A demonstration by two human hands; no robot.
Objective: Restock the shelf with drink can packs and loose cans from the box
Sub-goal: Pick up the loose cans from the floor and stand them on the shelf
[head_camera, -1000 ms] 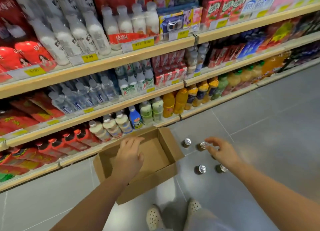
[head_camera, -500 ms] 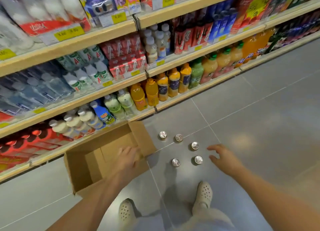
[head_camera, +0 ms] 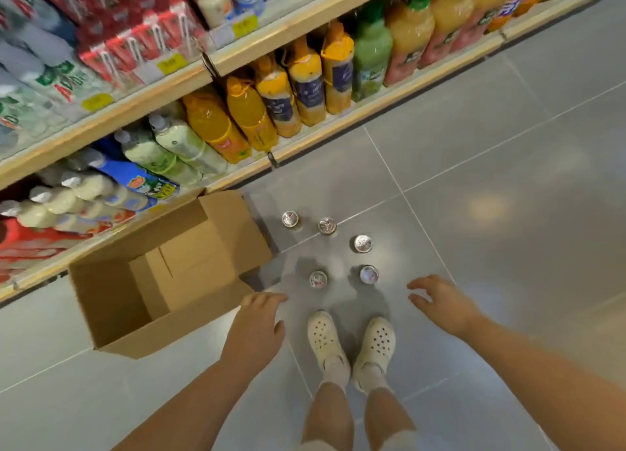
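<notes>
A brown cardboard box [head_camera: 111, 301] sits open on the grey floor against the bottom shelf [head_camera: 372, 111]; nothing shows inside it. Several loose drink cans [head_camera: 362, 243] stand upright on the floor just right of the box, seen from above by their silver lids. My left hand [head_camera: 255, 328] hovers above the floor at the box's near right corner, fingers relaxed, holding nothing. My right hand [head_camera: 443, 303] is spread open to the right of the cans, apart from them and empty.
Shelves along the top and left carry orange and green juice bottles [head_camera: 305, 84], milky drink bottles [head_camera: 176, 145] and red cartons [head_camera: 135, 50]. My feet in white clogs [head_camera: 352, 342] stand just behind the cans. Bare grey tile floor stretches to the right.
My left hand has left the box and drawn back to its near right corner. My right hand has pulled away from the cans. The view has tilted down and right.
</notes>
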